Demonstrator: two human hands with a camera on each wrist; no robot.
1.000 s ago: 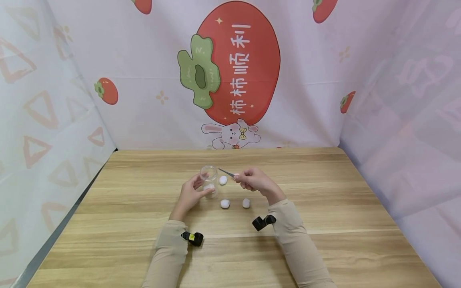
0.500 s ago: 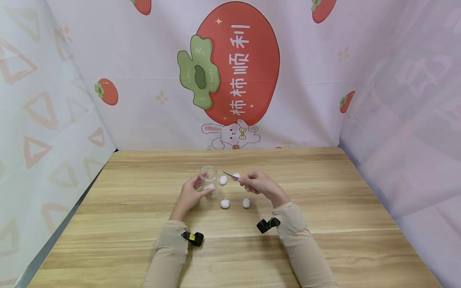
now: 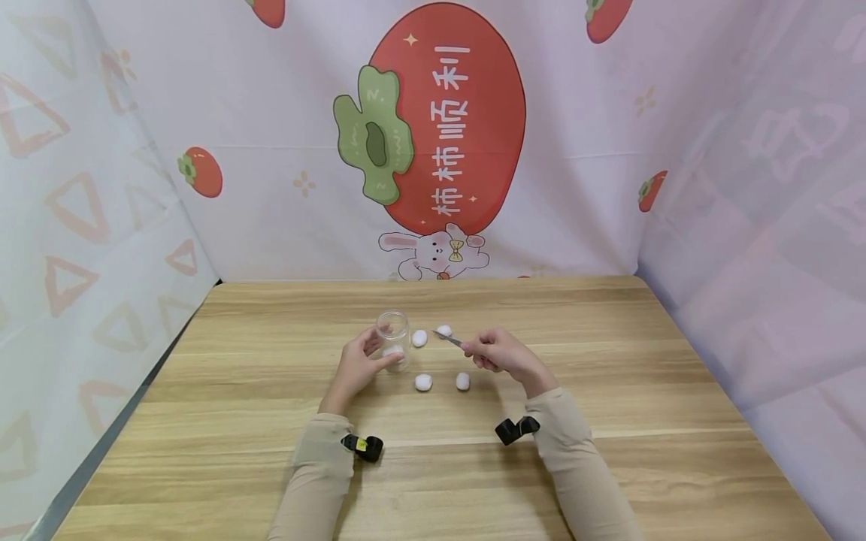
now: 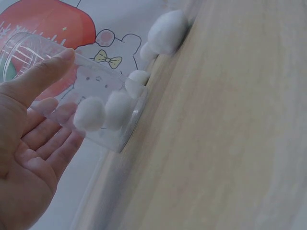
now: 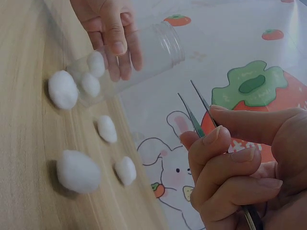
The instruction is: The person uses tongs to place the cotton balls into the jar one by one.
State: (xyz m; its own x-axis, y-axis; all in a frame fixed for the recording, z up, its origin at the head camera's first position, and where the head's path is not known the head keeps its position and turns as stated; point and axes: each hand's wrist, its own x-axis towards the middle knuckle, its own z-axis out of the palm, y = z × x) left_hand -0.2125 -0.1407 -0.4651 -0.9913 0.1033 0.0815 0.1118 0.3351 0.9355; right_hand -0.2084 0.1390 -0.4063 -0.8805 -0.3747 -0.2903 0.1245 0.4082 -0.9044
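Your left hand (image 3: 357, 366) is gripping the jar (image 3: 393, 340) upright on the desk (image 3: 609, 391); your right hand (image 3: 501, 352) is pinching tweezers (image 3: 448, 339), tips slightly apart, beside the cotton ball (image 3: 443, 330) right of the jar. Advice: be squeezing gently, centred on the ball.

From the head camera we look forward and down across the wooden table (image 3: 609, 421), far enough back to take in both sleeves, both hands and the printed backdrop (image 3: 433, 135) behind. On the left wrist we sit very close, low by the palm of the left hand (image 4: 24, 153), facing along the tilted tabletop toward the clear jar (image 4: 91, 96) and the backdrop. On the right wrist we are just as close, behind the right hand (image 5: 244, 163), looking past the tweezers (image 5: 196, 110) toward the jar and the left hand. All three views share the jar, the loose cotton balls (image 3: 422, 382) and the rabbit print.
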